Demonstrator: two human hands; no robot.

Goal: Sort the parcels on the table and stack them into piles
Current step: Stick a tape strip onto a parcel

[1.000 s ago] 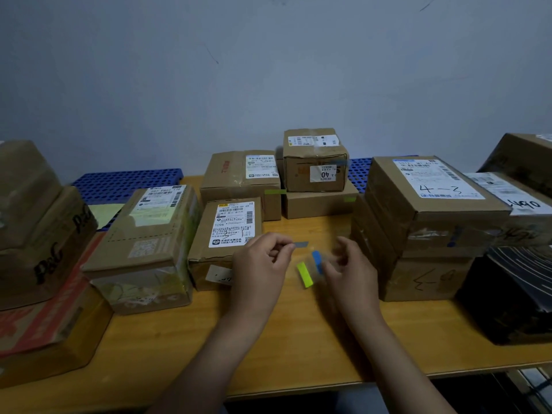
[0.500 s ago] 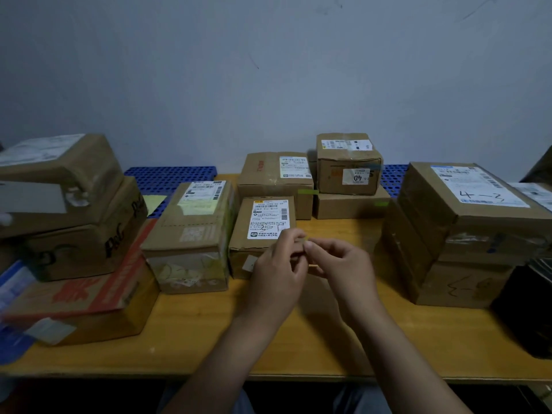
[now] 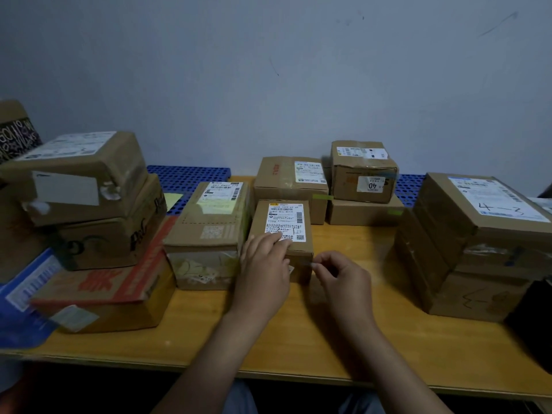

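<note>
A small brown parcel [image 3: 294, 255] with a white label lies at the table's middle. My left hand [image 3: 264, 265] rests on its near top edge, fingers touching the label. My right hand [image 3: 342, 277] is at the parcel's front right corner, thumb and forefinger pinching a small tape strip [image 3: 310, 264] that is hard to make out. A larger parcel [image 3: 209, 234] sits just left of it. Behind stand a parcel [image 3: 286, 180] and a box marked 40 [image 3: 363, 174] on a flat box [image 3: 361, 213].
A stack of three parcels [image 3: 98, 231] stands at the left, with a blue envelope [image 3: 24, 294] beside it. A tall stack marked 4-3 [image 3: 484, 243] is at the right, next to a dark item [image 3: 534, 318]. Blue perforated pallets [image 3: 188, 177] line the wall. The wooden table [image 3: 298, 339] edge is near me.
Both hands moved forward from the table's middle to the small parcel. The left hand now lies on its label. The coloured strips seen earlier are out of sight. The view swung left.
</note>
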